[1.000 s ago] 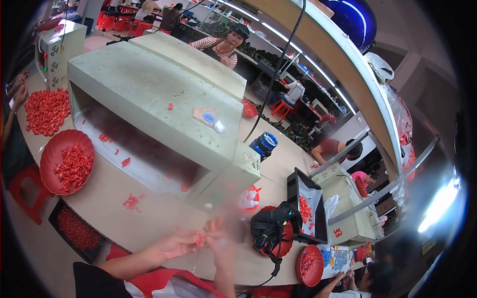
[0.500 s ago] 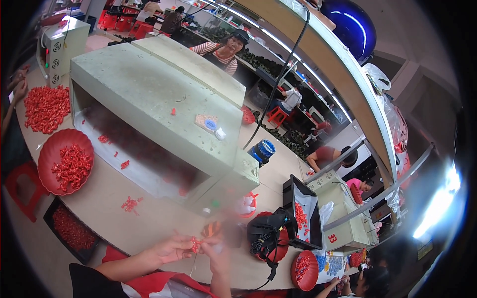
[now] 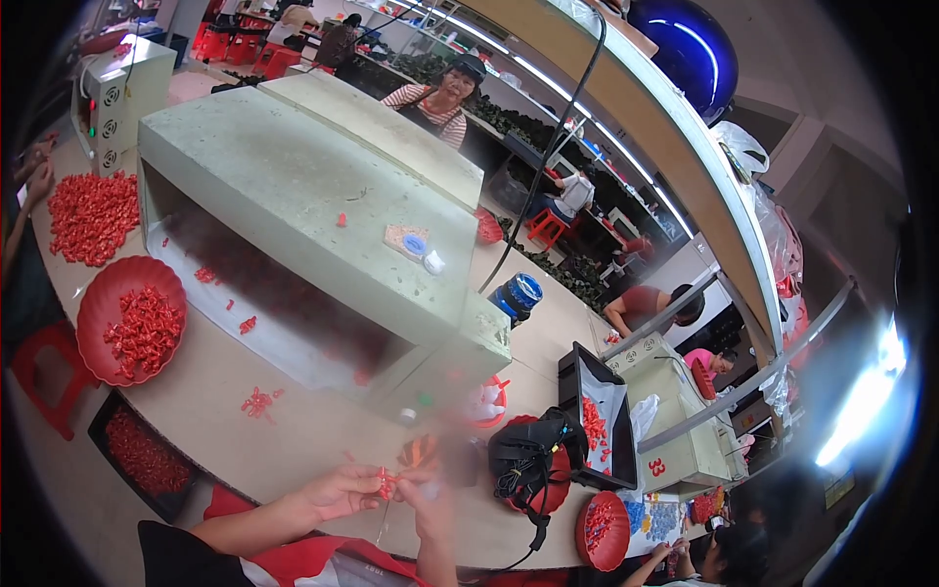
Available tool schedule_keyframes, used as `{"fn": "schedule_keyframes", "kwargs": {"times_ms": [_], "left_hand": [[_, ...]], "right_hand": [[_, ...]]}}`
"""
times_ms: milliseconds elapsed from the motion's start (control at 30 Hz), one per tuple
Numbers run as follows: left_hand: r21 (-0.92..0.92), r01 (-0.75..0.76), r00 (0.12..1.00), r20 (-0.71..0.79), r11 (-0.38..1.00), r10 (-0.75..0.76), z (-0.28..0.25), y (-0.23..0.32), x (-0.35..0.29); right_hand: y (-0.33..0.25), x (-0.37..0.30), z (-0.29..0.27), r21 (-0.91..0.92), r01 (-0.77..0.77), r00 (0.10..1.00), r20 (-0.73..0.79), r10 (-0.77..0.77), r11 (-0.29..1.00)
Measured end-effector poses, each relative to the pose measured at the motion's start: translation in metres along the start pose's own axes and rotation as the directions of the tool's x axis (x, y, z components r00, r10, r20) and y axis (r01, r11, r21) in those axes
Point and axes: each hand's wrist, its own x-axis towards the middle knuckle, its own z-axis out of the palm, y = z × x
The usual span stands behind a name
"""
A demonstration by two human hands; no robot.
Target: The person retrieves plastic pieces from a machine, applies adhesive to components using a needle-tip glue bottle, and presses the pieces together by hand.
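Note:
A small red plastic piece (image 3: 384, 481) is pinched between my two hands above the table's near edge. My left hand (image 3: 344, 493) grips it from the left, thumb and fingers closed together. On its other side, my right hand (image 3: 423, 492) holds it with bent fingers, partly lost in a blurred patch of the picture. A few similar red pieces (image 3: 259, 402) lie loose on the table beyond my left hand. Just past my right hand sits an orange and dark object (image 3: 418, 452), too blurred to name.
A large pale metal machine (image 3: 293, 196) with an open front fills the table ahead. To the left are a red bowl (image 3: 98, 293) of red pieces and a heap (image 3: 93, 217) of more. A black bag (image 3: 523, 455), black tray (image 3: 618, 479) and another red bowl (image 3: 618, 555) stand right. Co-workers sit around.
My hands stay in nearly the same place, still holding the red piece, with only a slight shift of the fingers. The person behind the machine has moved their head a little.

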Motion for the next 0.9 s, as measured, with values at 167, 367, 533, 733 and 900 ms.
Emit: {"fn": "schedule_keyframes", "kwargs": {"times_ms": [167,367,533,733,900], "left_hand": [[-0.002,0.004,1.000,-0.001,1.000,-0.004,-0.004,-0.002,0.001],[-0.007,0.013,1.000,0.000,1.000,-0.013,-0.001,-0.003,-0.001],[-0.004,0.017,1.000,0.001,1.000,-0.017,0.002,-0.003,-0.001],[-0.105,0.001,1.000,-0.008,0.994,-0.002,0.004,-0.002,-0.003],[-0.150,-0.061,0.996,-0.080,0.987,0.050,0.008,0.010,-0.003]], "right_hand": [[0.002,0.000,-0.002,0.009,0.006,1.000,0.010,-0.006,1.000],[0.002,-0.003,-0.002,0.005,-0.007,1.000,-0.014,0.007,1.000],[0.002,-0.006,-0.002,0.043,0.009,1.000,-0.018,-0.008,0.999],[0.008,-0.005,-0.004,-0.048,0.009,0.998,-0.065,-0.012,0.999],[0.000,-0.006,-0.003,-0.045,-0.008,0.993,-0.120,0.003,0.999]]}}
